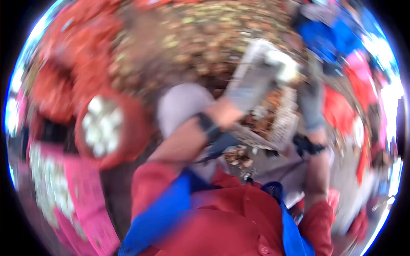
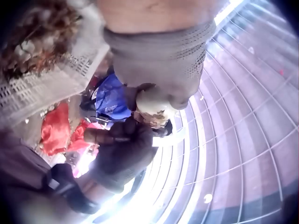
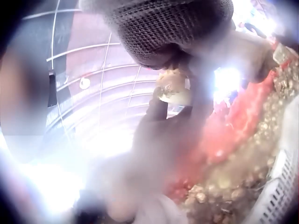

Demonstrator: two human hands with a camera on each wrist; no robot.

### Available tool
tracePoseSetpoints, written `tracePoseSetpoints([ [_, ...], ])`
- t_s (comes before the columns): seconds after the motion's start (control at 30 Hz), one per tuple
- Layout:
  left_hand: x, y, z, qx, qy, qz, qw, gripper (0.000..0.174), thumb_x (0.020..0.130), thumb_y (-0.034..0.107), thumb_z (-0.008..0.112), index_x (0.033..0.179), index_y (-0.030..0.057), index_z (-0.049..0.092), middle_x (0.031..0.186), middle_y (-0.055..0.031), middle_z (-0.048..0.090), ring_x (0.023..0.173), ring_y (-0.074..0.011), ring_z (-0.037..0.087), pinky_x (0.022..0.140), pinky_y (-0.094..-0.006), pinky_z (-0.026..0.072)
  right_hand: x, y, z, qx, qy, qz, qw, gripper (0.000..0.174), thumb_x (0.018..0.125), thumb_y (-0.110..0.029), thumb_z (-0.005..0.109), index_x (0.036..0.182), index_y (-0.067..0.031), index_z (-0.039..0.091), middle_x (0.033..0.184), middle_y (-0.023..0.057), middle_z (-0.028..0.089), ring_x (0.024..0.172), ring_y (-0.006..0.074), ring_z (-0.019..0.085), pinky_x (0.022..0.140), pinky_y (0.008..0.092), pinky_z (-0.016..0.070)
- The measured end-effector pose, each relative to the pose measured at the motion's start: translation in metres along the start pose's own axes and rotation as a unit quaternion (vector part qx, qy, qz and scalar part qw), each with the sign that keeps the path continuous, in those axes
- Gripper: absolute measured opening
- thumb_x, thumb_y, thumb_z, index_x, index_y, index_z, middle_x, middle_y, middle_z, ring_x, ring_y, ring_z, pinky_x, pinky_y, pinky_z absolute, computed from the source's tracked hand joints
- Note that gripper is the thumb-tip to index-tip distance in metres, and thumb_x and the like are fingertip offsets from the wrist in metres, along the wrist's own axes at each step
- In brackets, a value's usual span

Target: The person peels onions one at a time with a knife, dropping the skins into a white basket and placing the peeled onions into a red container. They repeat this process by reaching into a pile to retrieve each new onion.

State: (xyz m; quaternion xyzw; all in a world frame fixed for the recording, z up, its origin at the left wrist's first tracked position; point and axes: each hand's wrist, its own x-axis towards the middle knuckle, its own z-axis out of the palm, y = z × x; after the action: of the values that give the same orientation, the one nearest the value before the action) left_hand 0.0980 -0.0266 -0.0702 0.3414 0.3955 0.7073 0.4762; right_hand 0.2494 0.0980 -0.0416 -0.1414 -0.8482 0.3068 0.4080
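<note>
In the head view both gloved hands meet over a white plastic basket (image 1: 244,64) of loose brown onion skins (image 1: 269,113), blurred by motion. My left hand (image 2: 159,63), in a grey knit glove, grips a pale, partly peeled onion (image 2: 152,109) with brown skin hanging from its lower side. From the other side, the curled fingers of my right hand (image 2: 124,151) pinch at that skin. The right wrist view has the right hand (image 3: 170,32) above the onion (image 3: 175,91) and the left hand below it. The fingertips are partly hidden.
A red mesh sack (image 1: 87,147) at the left is full of white peeled onions (image 1: 102,126). Unpeeled onions (image 1: 205,25) spread across the ground ahead. Orange-red netting (image 1: 85,38) lies at the far left, pink sacks (image 1: 87,187) nearer. Blue and red bags stand at the right.
</note>
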Motion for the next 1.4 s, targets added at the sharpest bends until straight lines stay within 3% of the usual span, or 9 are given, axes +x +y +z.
tracePoseSetpoints([
  [0.1, 0.021, -0.009, -0.012, 0.360, 0.055, 0.221, 0.905, 0.035, 0.101, 0.026, 0.061, 0.131, 0.0083, 0.058, 0.114, -0.0071, 0.068, 0.108, -0.0257, 0.063, 0.095, -0.0407, 0.0497, 0.017, -0.023, -0.021, 0.223, -0.012, 0.265, 0.938, 0.024, 0.094, -0.005, 0.055, 0.116, -0.0036, 0.064, 0.093, 0.0027, 0.065, 0.072, 0.0090, 0.055, 0.058, 0.0253, 0.0455],
  [0.23, 0.033, -0.020, 0.014, 0.123, 0.053, 0.209, 0.969, 0.036, 0.102, 0.024, 0.055, 0.135, 0.0112, 0.057, 0.115, -0.0069, 0.067, 0.109, -0.0259, 0.060, 0.100, -0.0414, 0.0427, 0.026, 0.032, -0.048, 0.510, 0.147, 0.429, 0.731, 0.027, 0.102, -0.029, 0.059, 0.106, -0.0025, 0.066, 0.082, 0.0077, 0.068, 0.061, 0.0138, 0.058, 0.055, 0.0252, 0.0482],
  [0.4, 0.021, -0.018, 0.009, -0.071, 0.028, 0.195, 0.978, 0.043, 0.104, 0.025, 0.051, 0.144, 0.0093, 0.049, 0.131, -0.0060, 0.062, 0.130, -0.0258, 0.051, 0.117, -0.0468, 0.0304, -0.005, -0.019, -0.018, 0.374, 0.035, 0.432, 0.820, 0.037, 0.106, -0.027, 0.050, 0.130, 0.0007, 0.056, 0.076, 0.0057, 0.066, 0.054, 0.0129, 0.057, 0.052, 0.0268, 0.0484],
  [0.5, 0.011, 0.007, 0.020, -0.244, 0.007, 0.025, 0.969, 0.048, 0.107, 0.040, 0.053, 0.135, 0.0018, 0.055, 0.123, -0.0093, 0.066, 0.120, -0.0186, 0.061, 0.111, -0.0381, 0.0468, -0.015, -0.021, -0.003, 0.110, -0.017, 0.034, 0.993, 0.059, 0.105, -0.022, 0.057, 0.152, 0.0028, 0.033, 0.084, 0.0132, 0.070, 0.068, 0.0248, 0.068, 0.061, 0.0378, 0.0538],
  [0.8, 0.013, 0.003, 0.008, 0.318, -0.008, 0.130, 0.939, 0.060, 0.103, 0.046, 0.058, 0.141, -0.0002, 0.050, 0.131, -0.0095, 0.060, 0.124, -0.0210, 0.055, 0.111, -0.0386, 0.0394, -0.012, -0.037, -0.014, -0.087, -0.092, 0.035, 0.991, 0.059, 0.103, -0.023, 0.055, 0.155, -0.0045, 0.034, 0.107, 0.0216, 0.071, 0.093, 0.0384, 0.071, 0.076, 0.0437, 0.0562],
  [0.93, 0.008, 0.013, 0.016, -0.209, -0.079, 0.059, 0.973, 0.061, 0.100, 0.041, 0.064, 0.141, -0.0018, 0.048, 0.137, -0.0132, 0.057, 0.130, -0.0246, 0.052, 0.118, -0.0419, 0.0388, 0.000, -0.033, -0.036, 0.355, -0.105, 0.305, 0.877, 0.048, 0.108, -0.036, 0.052, 0.144, -0.0039, 0.052, 0.089, 0.0025, 0.070, 0.062, 0.0105, 0.062, 0.061, 0.0294, 0.0546],
  [1.03, 0.015, 0.007, -0.001, 0.278, 0.021, 0.197, 0.940, 0.061, 0.101, 0.041, 0.063, 0.142, -0.0010, 0.048, 0.139, -0.0135, 0.056, 0.132, -0.0245, 0.052, 0.118, -0.0418, 0.0389, -0.003, -0.015, -0.043, 0.360, -0.141, 0.282, 0.878, 0.052, 0.107, -0.031, 0.055, 0.149, -0.0020, 0.046, 0.084, 0.0047, 0.069, 0.058, 0.0156, 0.063, 0.056, 0.0342, 0.0545],
  [1.1, 0.010, 0.016, 0.011, -0.181, -0.063, 0.078, 0.978, 0.058, 0.103, 0.039, 0.061, 0.143, 0.0000, 0.047, 0.140, -0.0124, 0.056, 0.131, -0.0234, 0.053, 0.115, -0.0400, 0.0412, -0.012, -0.012, -0.027, 0.152, -0.038, 0.074, 0.985, 0.058, 0.105, -0.027, 0.058, 0.153, -0.0005, 0.038, 0.082, 0.0095, 0.070, 0.055, 0.0225, 0.064, 0.053, 0.0385, 0.0530],
  [1.4, 0.011, 0.009, 0.017, -0.132, -0.133, 0.058, 0.981, 0.062, 0.106, 0.043, 0.052, 0.146, -0.0036, 0.044, 0.139, -0.0126, 0.057, 0.127, -0.0214, 0.056, 0.110, -0.0357, 0.0429, -0.014, -0.027, -0.013, -0.174, -0.090, -0.048, 0.979, 0.069, 0.102, -0.029, 0.056, 0.159, -0.0058, 0.026, 0.096, 0.0188, 0.073, 0.073, 0.0369, 0.070, 0.062, 0.0476, 0.0526],
])
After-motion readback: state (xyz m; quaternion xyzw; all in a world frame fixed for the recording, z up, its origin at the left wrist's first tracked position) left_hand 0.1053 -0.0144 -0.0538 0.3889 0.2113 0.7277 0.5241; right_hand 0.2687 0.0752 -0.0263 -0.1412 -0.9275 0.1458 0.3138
